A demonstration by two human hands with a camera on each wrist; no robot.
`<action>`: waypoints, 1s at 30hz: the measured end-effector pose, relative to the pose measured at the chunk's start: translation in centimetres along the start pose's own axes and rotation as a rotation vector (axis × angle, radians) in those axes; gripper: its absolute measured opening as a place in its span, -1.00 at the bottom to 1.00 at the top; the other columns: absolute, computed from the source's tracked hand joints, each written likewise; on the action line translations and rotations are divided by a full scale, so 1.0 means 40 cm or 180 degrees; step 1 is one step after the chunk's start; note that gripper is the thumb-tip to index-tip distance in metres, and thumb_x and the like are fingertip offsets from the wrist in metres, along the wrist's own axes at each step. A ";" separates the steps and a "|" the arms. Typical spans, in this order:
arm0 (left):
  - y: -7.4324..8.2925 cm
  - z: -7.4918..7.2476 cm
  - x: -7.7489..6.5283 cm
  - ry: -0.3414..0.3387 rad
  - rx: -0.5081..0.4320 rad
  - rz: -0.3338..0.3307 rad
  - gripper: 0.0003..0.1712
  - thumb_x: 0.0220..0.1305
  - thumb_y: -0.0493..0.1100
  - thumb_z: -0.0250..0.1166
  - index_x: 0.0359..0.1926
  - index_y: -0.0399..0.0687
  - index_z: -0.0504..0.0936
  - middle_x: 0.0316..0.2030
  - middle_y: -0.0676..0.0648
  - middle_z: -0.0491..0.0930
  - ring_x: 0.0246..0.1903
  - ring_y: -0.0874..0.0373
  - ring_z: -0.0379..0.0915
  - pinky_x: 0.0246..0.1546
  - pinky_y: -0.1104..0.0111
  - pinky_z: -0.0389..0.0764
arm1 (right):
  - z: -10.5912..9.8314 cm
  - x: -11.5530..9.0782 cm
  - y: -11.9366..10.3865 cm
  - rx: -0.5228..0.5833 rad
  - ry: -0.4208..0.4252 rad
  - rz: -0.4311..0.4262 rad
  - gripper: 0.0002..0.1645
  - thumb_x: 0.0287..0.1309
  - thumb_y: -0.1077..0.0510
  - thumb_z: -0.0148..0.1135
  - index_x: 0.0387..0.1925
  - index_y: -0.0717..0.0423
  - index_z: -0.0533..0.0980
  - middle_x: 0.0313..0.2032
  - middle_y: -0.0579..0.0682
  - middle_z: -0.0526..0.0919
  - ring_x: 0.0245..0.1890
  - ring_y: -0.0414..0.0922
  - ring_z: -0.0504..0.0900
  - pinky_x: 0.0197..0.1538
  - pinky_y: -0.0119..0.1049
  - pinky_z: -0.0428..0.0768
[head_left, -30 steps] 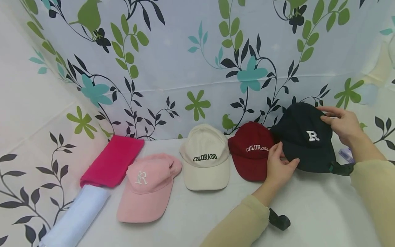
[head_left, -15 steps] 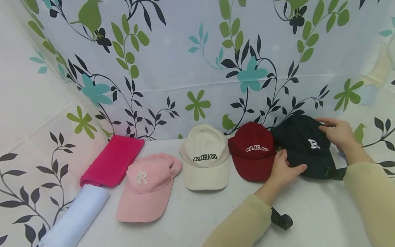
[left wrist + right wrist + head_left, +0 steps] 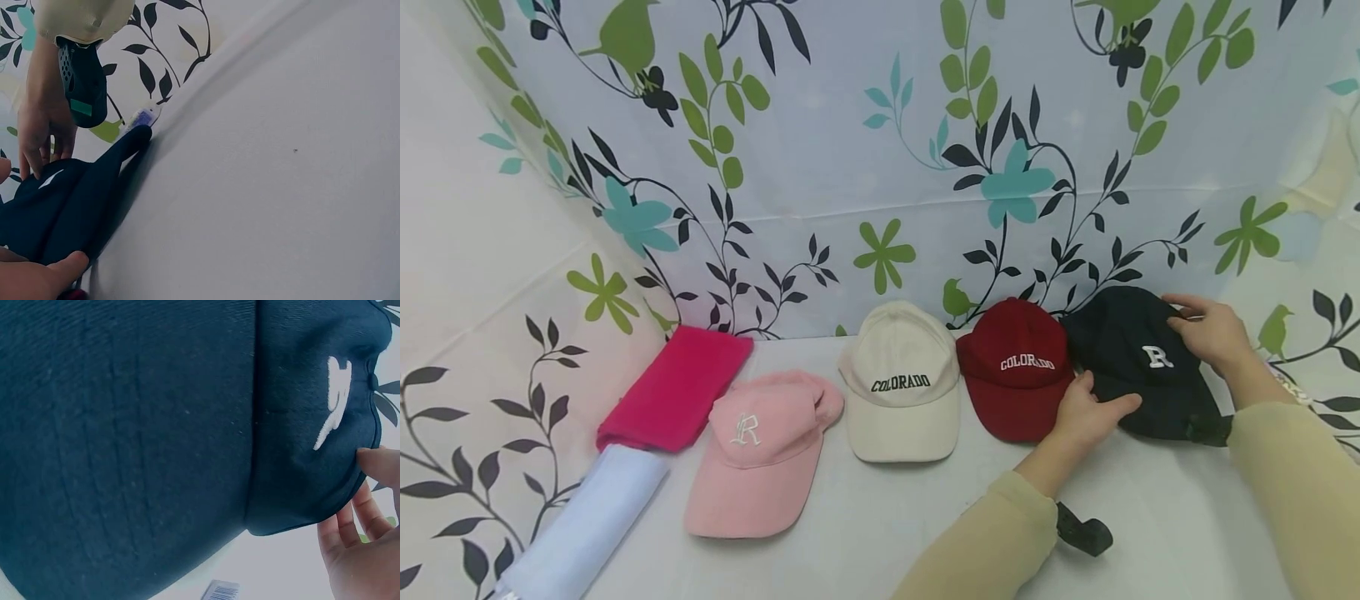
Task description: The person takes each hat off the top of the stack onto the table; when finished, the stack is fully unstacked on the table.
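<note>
Dark cap (image 3: pixel 1123 354) lowered — left grip (image 3: pixel 1086 417), right grip (image 3: pixel 1213 332) holding it.

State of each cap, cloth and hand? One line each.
Dark cap: held
Right hand: pinching dark cap
Left hand: at dark cap, grip unclear
Red cap: set down, unheld
Beige cap: set down, unheld
Pink cap: set down, unheld
Magenta cloth: folded
Blue cloth: folded or rolled

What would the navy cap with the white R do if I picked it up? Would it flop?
The navy baseball cap would probably feel light, as it looks like just cloth. Its crown may squish, since the white R looks bent. The brim likely stays stiffer: it curves smoothly and has stitched rows.
</note>
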State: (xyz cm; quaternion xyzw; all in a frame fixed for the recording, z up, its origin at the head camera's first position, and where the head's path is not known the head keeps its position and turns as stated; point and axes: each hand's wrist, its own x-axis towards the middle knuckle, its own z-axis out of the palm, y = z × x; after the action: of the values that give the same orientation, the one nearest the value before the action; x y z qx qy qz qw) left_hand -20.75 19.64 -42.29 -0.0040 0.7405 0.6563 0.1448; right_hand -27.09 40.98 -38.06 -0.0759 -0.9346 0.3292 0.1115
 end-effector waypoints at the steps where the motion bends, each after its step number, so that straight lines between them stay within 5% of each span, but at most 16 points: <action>1: 0.000 -0.001 -0.001 0.0012 -0.0027 -0.0003 -0.26 0.16 -0.10 0.47 0.36 -0.13 0.47 0.23 0.04 0.52 0.20 0.15 0.47 0.14 0.29 0.54 | -0.002 0.000 0.000 -0.0012 -0.0003 0.0005 -0.45 0.47 0.23 -0.03 0.38 0.41 0.27 0.21 0.62 0.29 0.19 0.53 0.32 0.11 0.38 0.41; 12: 0.005 -0.021 -0.011 -0.0047 -0.0215 0.0004 -0.26 0.20 -0.10 0.44 0.39 -0.10 0.45 0.26 0.03 0.50 0.23 0.13 0.43 0.16 0.25 0.54 | -0.016 -0.001 -0.016 -0.0019 0.0061 -0.0111 -0.37 0.48 0.03 0.00 0.39 0.34 0.30 0.24 0.53 0.34 0.23 0.49 0.31 0.14 0.40 0.36; 18: 0.007 -0.032 -0.011 -0.0023 -0.0574 0.0049 -0.27 0.21 -0.13 0.44 0.39 -0.04 0.43 0.28 0.03 0.47 0.27 0.07 0.41 0.14 0.19 0.55 | -0.029 -0.013 -0.031 0.0011 0.0082 -0.0185 -0.32 0.49 -0.05 0.02 0.42 0.31 0.27 0.29 0.53 0.28 0.28 0.51 0.24 0.16 0.45 0.31; 30: -0.010 -0.084 -0.026 -0.0076 -0.1043 0.0418 -0.24 0.21 -0.25 0.45 0.42 0.06 0.41 0.21 0.04 0.50 0.21 0.04 0.44 0.05 0.08 0.62 | -0.021 -0.068 -0.044 -0.0165 0.0158 -0.0701 -0.17 0.39 -0.08 0.22 0.45 0.33 0.20 0.37 0.56 0.06 0.35 0.53 0.04 0.17 0.54 0.20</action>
State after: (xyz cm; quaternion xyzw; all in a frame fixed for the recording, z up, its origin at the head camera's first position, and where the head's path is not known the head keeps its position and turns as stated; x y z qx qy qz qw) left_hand -20.36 16.10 -42.14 0.0287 0.6205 0.7763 0.1078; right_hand -24.36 39.54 -36.74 0.0163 -0.9424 0.2887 0.1681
